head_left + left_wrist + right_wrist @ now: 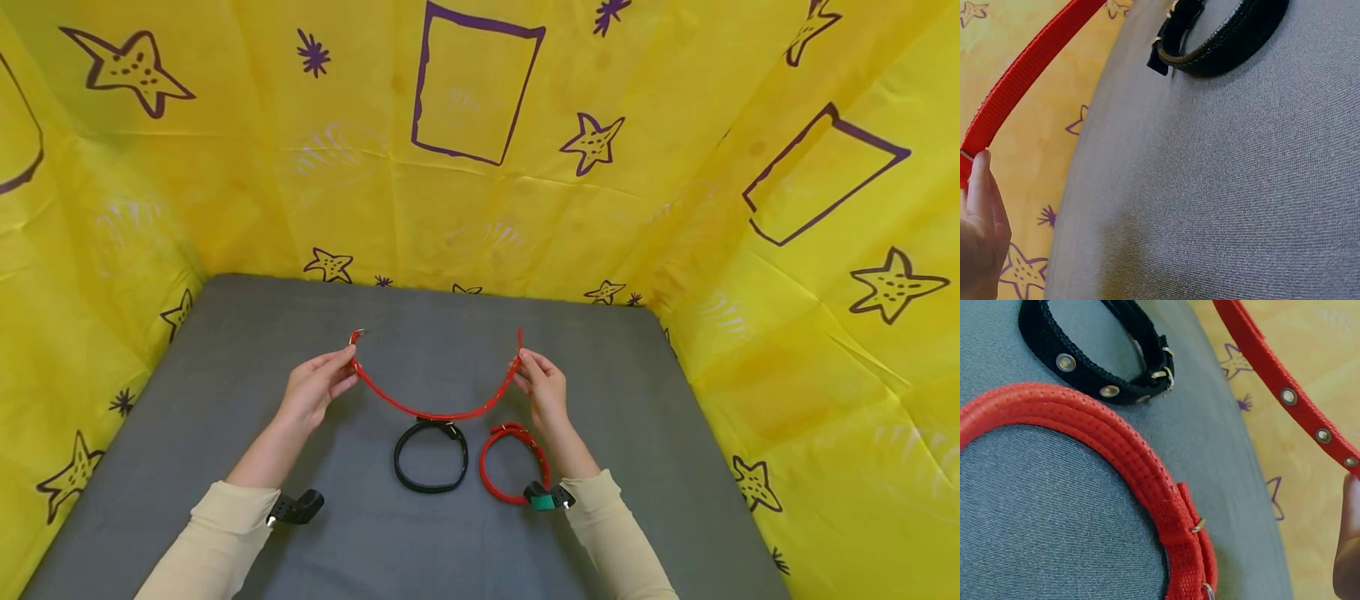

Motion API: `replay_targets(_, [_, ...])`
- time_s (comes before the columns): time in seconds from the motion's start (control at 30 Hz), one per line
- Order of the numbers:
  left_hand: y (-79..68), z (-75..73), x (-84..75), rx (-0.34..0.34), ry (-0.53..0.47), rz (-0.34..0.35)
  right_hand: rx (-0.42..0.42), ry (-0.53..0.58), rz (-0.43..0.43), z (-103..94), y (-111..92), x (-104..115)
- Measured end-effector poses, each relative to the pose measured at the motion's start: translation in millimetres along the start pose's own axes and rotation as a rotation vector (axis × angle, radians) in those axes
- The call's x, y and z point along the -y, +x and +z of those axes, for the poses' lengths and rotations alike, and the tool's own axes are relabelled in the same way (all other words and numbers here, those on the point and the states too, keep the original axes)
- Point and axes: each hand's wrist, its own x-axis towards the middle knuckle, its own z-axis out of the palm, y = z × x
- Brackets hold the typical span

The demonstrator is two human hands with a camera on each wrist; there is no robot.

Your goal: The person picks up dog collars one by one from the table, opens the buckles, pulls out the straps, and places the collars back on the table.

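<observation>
My left hand (317, 387) pinches the buckle end of a red collar (435, 416), and a metal buckle sticks up past the fingertips. At the other end, my right hand (543, 387) pinches the strap near its tip. Between the hands the strap sags in an open curve. Metal eyelets (1323, 435) line the red strap in the right wrist view. Below the curve a black collar (396, 467), buckled into a loop, stands on edge on the grey surface. Beside it, near the right forearm, lies a second red collar (483, 475), also buckled into a loop.
The grey cloth-covered table (360, 533) has yellow curtains (480, 217) with drawn stars around its back and sides. Each wrist wears a black camera mount, the left one (298, 507) over the table, the right one (546, 497) overlapping the looped red collar in the head view.
</observation>
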Motion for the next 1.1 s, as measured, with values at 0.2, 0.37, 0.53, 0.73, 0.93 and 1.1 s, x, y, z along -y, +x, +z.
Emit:
replay_targets(0.2, [8.8, -4.3, -3.1, 0.002, -0.12, -0.076, -0.068, 0.066, 0.034, -2.8, 10, -1])
replay_targets(0.37, [15.0, -8.1, -7.5, -0.024, -0.215, -0.147, -0.122, 0.11, 0.054, -4.3, 20, -2])
replay_targets(0.53, [24.7, -12.5, -8.7, -0.083, -0.167, -0.194, -0.15, 0.12, 0.064, -5.5, 31, -4])
replay_targets(0.73, [33.9, -13.6, -11.4, -0.127, -0.192, -0.221, -0.181, 0.131, 0.084, -6.9, 44, -6])
replay_targets(0.93, [47.3, -14.1, -10.7, -0.137, -0.27, -0.208, -0.205, 0.143, 0.091, -8.9, 55, -10])
replay_targets(1.1, [61.4, -19.3, -4.1, -0.102, -0.339, -0.191, -0.22, 0.153, 0.114, -11.3, 63, -14])
